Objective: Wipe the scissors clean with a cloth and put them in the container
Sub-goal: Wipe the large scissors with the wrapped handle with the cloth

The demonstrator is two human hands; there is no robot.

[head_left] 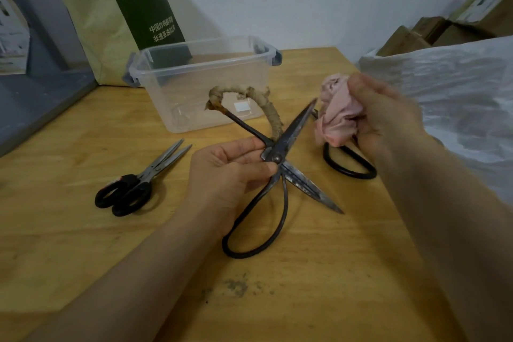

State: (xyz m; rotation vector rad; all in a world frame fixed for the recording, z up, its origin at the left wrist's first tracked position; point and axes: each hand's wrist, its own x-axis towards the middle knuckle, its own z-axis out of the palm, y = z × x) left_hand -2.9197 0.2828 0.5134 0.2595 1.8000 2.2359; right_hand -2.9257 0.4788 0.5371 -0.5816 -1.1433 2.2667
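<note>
the left grip (227, 172), a bare hand in the middle of the frame, is closed round a pair of old iron scissors (280, 153), its thumb and fingers pinching them at the pivot. the scissors are held above the desk (83, 244) with their blades spread wide. one blade points to the upper right towards the cloth, and the other points to the lower right. one handle, wrapped in frayed brownish strips, arches up in front of the container. the other is a bare black loop that hangs down towards the bottom of the frame.

the right grip (388, 114), right of centre and blurred, is curled round a bunched pink cloth (338, 116). the cloth is just beside the tip of the upper blade; whether they touch cannot be told.

below the cloth a black loop handle (349, 166) of another pair lies on the desk, the rest of it hidden by the cloth and hand. left of centre, black-handled scissors (138, 186) lie on the desk with their blades together, pointing to the upper right.

the clear container (205, 78), with grey latches and no lid on, stands on the desk above centre. behind it, in the upper left, a yellow-green bag (91, 22) with a dark green panel leans on the wall. crinkled white plastic (444, 86) fills the right edge, and cardboard boxes (444, 30) sit in the upper right.
</note>
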